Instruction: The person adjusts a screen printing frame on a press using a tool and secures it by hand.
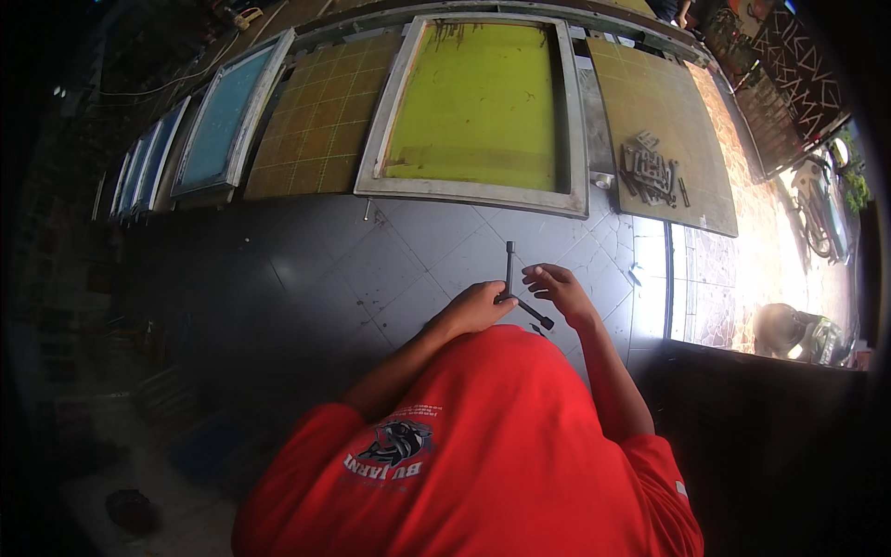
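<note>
A dark metal socket wrench (513, 283) with branching arms is held in front of the person's chest, above the grey tiled floor (371, 269). One long arm of it points up and away from the body, another slants down to the right and ends in a socket.

The left hand (475, 308) has its fingers wrapped tight around the hub where the arms meet. The right hand (560, 288) sits just beside it, its fingers loosely curled and touching the slanting arm near the hub; whether they grip it firmly I cannot tell.

The wrench is not set on any bolt or frame, so by my judgement the work with it has not begun: it is only being readied in the hands.

Beyond the hands, a metal frame with yellow-green mesh (478, 107) leans against the wall. Left of it stands a brown gridded board (320, 121), then a frame with blue mesh (227, 111). To the right, another gridded board (691, 186) carries a heap of small metal parts (650, 167).
</note>
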Action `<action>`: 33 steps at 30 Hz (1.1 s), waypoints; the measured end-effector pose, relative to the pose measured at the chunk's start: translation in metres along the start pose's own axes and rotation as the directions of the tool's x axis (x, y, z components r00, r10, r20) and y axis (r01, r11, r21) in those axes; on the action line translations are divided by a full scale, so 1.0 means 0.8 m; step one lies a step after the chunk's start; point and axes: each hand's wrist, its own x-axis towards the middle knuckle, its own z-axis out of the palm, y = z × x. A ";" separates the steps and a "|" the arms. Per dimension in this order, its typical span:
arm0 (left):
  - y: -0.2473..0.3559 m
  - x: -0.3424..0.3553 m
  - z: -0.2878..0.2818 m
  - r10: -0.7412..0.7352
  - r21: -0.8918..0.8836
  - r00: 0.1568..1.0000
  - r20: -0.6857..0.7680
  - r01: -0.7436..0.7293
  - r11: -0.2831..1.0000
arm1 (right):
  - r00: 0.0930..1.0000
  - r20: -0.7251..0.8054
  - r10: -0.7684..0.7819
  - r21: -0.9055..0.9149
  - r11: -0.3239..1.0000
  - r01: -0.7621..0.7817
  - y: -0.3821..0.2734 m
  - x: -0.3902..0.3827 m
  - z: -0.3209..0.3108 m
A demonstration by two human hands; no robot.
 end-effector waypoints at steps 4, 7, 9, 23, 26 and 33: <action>-0.094 -0.060 -0.018 -0.137 -0.342 0.964 -0.228 0.053 0.938 | 0.995 0.097 -0.025 0.030 0.999 0.022 -0.011 0.103 0.063; -0.139 -0.118 -0.051 -0.364 -0.635 0.868 -0.338 0.075 0.769 | 0.963 0.260 0.078 0.046 0.995 -0.093 -0.025 0.182 0.158; -0.167 -0.148 -0.068 -0.511 -0.750 0.777 -0.368 0.076 0.656 | 0.937 0.320 0.139 0.176 0.963 -0.203 -0.029 0.222 0.235; -0.314 -0.157 -0.211 -0.172 -0.205 0.950 -0.261 0.120 0.971 | 0.973 0.224 0.062 0.422 0.894 -0.154 0.041 0.309 0.323; -0.269 -0.122 -0.243 -0.121 0.008 0.981 -0.149 0.123 0.992 | 0.988 0.095 0.121 0.375 0.915 -0.148 0.019 0.292 0.338; -0.246 -0.079 -0.269 -0.140 0.079 0.984 0.110 0.132 0.988 | 0.982 0.026 0.187 0.107 0.976 -0.188 0.008 0.229 0.335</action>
